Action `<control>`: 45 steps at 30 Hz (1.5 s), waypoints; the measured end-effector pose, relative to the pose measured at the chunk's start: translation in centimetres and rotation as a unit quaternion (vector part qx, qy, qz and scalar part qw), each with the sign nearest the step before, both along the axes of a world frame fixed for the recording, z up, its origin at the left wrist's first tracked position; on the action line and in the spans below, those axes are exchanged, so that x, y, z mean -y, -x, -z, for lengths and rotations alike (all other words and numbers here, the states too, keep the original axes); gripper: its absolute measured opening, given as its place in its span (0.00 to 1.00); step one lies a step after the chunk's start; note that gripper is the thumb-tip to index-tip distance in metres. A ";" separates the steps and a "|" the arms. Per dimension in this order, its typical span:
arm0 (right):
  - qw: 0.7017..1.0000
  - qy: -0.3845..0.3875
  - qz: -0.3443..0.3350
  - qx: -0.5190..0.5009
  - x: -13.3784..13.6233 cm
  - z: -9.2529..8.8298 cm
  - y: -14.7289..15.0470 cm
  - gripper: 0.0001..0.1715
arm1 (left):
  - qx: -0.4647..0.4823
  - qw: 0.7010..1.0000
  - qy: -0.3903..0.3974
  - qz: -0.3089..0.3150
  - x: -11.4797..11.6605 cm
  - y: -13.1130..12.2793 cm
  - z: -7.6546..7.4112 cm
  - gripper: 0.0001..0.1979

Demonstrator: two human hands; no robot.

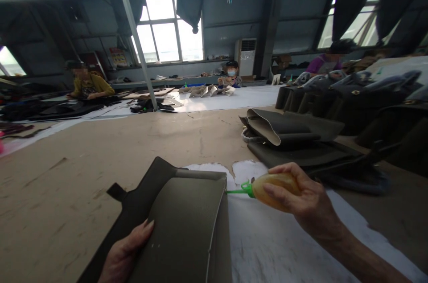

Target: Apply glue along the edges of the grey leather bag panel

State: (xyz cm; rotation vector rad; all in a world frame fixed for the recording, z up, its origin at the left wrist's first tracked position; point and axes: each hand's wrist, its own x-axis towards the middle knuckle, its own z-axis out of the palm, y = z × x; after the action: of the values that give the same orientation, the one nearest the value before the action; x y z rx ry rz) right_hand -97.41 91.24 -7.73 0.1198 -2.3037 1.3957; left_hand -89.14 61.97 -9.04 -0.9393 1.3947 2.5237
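Note:
My right hand (302,196) is wrapped round a glue bottle (276,189) of amber colour with a green nozzle. The nozzle points left, its tip at the upper right edge of a dark olive bag panel (183,220). A pale seam runs down that edge. My left hand (129,247) grips the panel from the left, thumb on top and the other fingers hidden beneath. Behind the panel spreads a darker flap (143,194) with a short tab. White paper (264,238), stained in places, lies under the work.
Folded dark bag pieces (294,131) are stacked on the brown table (100,162) beyond my right hand. A row of dark bags (337,96) stands at the right. Several co-workers sit at far tables. A metal pole (135,33) rises at the left.

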 end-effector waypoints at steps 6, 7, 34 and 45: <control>1.000 -0.024 -0.020 -0.001 -0.2 -0.3 -1.3 0.18 | -0.017 1.000 -0.002 -0.017 -0.2 -0.1 -0.2 0.09; 0.999 -0.029 -0.024 -0.001 -0.3 -0.4 -1.6 0.18 | -0.019 1.000 -0.005 -0.016 -0.1 -0.1 -0.1 0.09; 0.991 -0.096 -0.032 -0.085 -0.3 -0.4 -2.8 0.14 | -0.025 0.999 0.034 -0.002 -0.4 0.1 -0.5 0.11; 0.998 -0.045 -0.011 -0.046 0.0 -0.8 -1.7 0.16 | -0.034 0.999 0.028 0.014 -0.2 0.1 -0.4 0.08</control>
State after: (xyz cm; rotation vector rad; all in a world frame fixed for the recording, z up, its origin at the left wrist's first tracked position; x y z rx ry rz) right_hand -95.76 91.28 -6.96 0.2331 -2.2945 1.2711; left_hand -89.20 62.18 -8.64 -0.8438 1.4952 2.5308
